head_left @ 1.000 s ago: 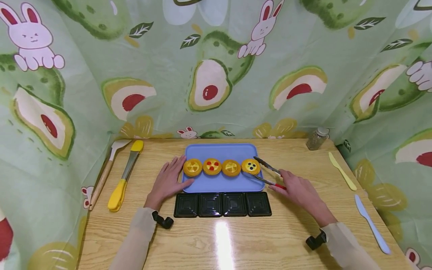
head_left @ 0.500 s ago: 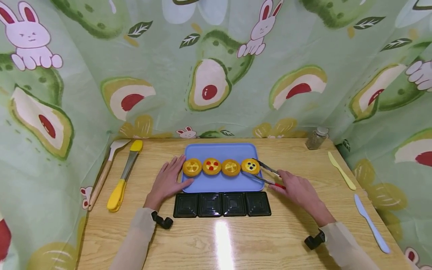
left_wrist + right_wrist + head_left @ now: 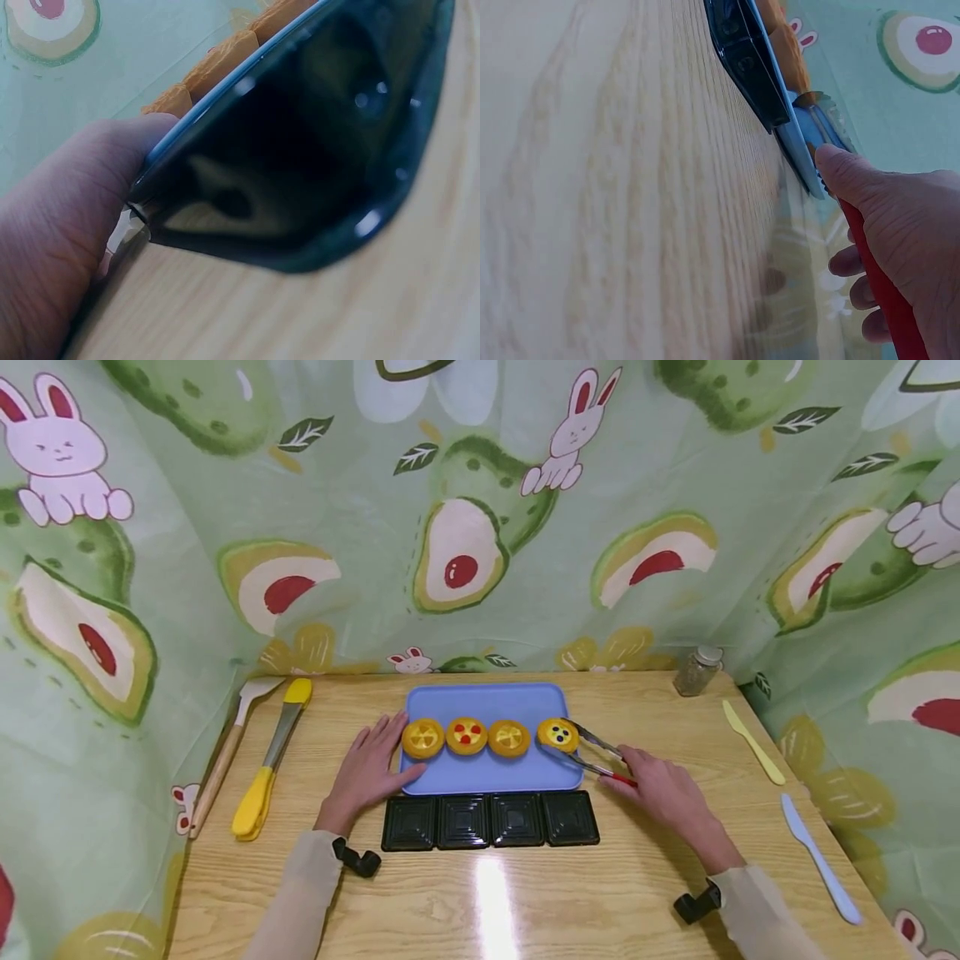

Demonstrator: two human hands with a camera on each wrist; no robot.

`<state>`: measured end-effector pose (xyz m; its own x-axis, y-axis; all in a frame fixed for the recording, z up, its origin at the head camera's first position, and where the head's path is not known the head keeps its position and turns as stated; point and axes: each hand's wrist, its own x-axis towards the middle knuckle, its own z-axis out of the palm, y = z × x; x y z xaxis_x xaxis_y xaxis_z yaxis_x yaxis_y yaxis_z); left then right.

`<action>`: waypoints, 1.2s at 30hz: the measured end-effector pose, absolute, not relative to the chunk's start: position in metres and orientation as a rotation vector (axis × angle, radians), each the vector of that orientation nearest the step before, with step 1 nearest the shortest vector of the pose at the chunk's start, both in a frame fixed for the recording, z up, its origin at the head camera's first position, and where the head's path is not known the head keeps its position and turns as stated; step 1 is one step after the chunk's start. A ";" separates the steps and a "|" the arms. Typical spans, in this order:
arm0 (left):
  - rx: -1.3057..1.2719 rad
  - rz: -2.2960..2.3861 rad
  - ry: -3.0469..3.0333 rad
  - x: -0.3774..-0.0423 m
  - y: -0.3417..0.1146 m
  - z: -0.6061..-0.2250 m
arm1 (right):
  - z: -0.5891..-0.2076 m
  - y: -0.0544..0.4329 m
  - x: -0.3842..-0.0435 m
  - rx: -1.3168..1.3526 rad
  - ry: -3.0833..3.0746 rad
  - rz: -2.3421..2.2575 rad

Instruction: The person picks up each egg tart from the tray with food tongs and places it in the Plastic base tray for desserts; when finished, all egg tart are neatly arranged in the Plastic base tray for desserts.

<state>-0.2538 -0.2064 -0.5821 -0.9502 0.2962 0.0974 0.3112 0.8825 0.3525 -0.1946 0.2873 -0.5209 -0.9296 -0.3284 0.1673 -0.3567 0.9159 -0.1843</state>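
A blue tray (image 3: pixel 480 700) carries a row of egg tarts: one topped with red pieces (image 3: pixel 467 737), two with plain yellow wedges (image 3: pixel 423 739), and at the right end one with dark blue berries (image 3: pixel 558 736). My right hand (image 3: pixel 666 787) grips red-handled metal tongs (image 3: pixel 870 262), whose tips lie on both sides of the berry tart. My left hand (image 3: pixel 369 766) lies flat at the tray's left edge, fingers straight, thumb over the rim. In the left wrist view that thumb (image 3: pixel 97 161) touches the tray's rim.
Several joined black square dishes (image 3: pixel 491 820) lie just in front of the tray. At left are a spatula (image 3: pixel 232 735) and yellow-handled tongs (image 3: pixel 272 760). On the right stand a glass jar (image 3: pixel 698 672), a yellow knife (image 3: pixel 753 742) and a blue knife (image 3: pixel 819 856).
The tongs' tips have drawn in around the berry tart, which now sits slightly farther right, with a gap to its neighbour. The left hand stays at the tray's edge.
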 end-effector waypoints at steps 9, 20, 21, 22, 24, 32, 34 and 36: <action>-0.483 -0.620 -2.998 -0.251 -0.206 -0.579 | -0.516 0.284 -0.192 0.555 -2.901 0.296; -0.487 -0.594 -3.015 -0.253 -0.207 -0.579 | -0.492 0.264 -0.184 0.660 -2.791 0.350; -0.486 -0.595 -3.017 -0.253 -0.207 -0.580 | -0.490 0.261 -0.183 0.675 -2.786 0.356; -0.482 -0.593 -3.019 -0.253 -0.207 -0.580 | -0.488 0.258 -0.183 0.690 -2.782 0.361; -0.477 -0.596 -3.017 -0.253 -0.208 -0.580 | -0.484 0.250 -0.181 0.733 -2.769 0.360; -0.484 -0.607 -2.999 -0.253 -0.208 -0.579 | -0.478 0.215 -0.178 0.898 -2.680 0.355; -0.491 -0.611 -2.992 -0.253 -0.208 -0.579 | -0.477 0.207 -0.176 0.924 -2.668 0.356; -0.496 -0.620 -2.985 -0.253 -0.208 -0.579 | -0.477 0.198 -0.174 0.952 -2.660 0.363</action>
<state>-0.2526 -0.2084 -0.5793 -0.9471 0.2997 0.1151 0.3208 0.8680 0.3791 -0.1744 0.1981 -0.4772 -0.7385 -0.5744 0.3531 -0.6480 0.7494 -0.1362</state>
